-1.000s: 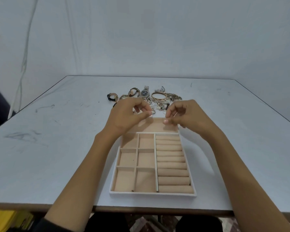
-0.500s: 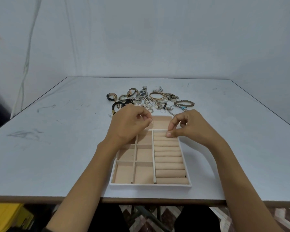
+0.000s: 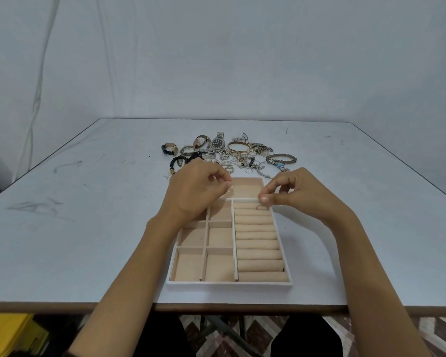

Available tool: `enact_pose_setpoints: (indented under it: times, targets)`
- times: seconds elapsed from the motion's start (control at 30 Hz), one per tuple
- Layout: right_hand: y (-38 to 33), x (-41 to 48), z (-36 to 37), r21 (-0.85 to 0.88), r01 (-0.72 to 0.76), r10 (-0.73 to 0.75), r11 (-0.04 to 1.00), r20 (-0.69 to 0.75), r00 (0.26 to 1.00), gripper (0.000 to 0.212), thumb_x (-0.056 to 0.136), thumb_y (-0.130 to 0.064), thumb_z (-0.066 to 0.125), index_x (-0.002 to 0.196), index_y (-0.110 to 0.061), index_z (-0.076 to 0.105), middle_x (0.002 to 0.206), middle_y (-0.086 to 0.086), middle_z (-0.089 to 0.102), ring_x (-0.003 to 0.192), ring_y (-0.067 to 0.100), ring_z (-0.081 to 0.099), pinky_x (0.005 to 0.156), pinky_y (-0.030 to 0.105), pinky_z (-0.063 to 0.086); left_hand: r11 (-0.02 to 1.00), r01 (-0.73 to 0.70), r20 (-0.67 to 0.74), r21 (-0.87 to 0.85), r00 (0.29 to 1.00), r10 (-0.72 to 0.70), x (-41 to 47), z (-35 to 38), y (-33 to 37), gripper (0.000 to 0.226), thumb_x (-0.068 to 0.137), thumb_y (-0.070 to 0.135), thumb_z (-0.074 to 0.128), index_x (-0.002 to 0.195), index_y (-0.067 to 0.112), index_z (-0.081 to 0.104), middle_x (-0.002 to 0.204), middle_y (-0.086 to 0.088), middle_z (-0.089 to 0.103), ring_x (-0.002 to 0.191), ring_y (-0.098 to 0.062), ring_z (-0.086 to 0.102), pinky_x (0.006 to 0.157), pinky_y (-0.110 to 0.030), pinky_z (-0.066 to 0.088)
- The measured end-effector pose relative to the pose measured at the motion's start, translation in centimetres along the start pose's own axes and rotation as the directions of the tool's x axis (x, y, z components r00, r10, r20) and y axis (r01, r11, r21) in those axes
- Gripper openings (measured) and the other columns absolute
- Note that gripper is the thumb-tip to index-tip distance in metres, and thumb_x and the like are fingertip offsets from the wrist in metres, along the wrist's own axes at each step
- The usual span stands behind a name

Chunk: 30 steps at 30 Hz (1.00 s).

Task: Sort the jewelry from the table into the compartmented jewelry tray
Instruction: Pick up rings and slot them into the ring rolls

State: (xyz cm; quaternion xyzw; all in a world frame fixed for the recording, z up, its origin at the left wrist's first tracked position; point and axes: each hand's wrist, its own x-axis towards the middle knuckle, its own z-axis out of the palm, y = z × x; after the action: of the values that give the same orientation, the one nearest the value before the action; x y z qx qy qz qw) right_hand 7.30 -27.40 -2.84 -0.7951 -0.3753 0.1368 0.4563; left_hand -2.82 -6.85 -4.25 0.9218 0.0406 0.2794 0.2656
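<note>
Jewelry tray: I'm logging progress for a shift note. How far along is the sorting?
Barely begun. Done: nothing yet; the tray's square compartments look bare. In hand: the right hand pinches a ring at the farthest ring rolls, and the left hand holds a thin ring over the tray's far end. Left: the pile of watches, bangles and chains on the table beyond the tray.

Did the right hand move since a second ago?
Yes. The right hand came nearer the person, from above the far long compartment of the tray to its first ring rolls, where it pinches a ring.
</note>
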Motion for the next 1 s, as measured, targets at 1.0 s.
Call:
enact_pose_setpoints:
  times: [1.0]
  targets:
    - [4.1,2.2,2.0,-0.423,-0.016,-0.057,0.906,-0.160,0.985,0.028,0.098,-0.020,0.049,0.123,-0.018,0.063,0.125,0.003,0.060,0.115,0.024,0.055,0.099,0.041,0.041,0.977,-0.190,0.200,-0.096,0.958,0.206,0.1,1.2,0.1,0.017,0.076,0.045,0.067,0.084,0.032,0.075,0.079,0.012,0.069,0.081,-0.004,0.055,0.073,-0.041,0.049]
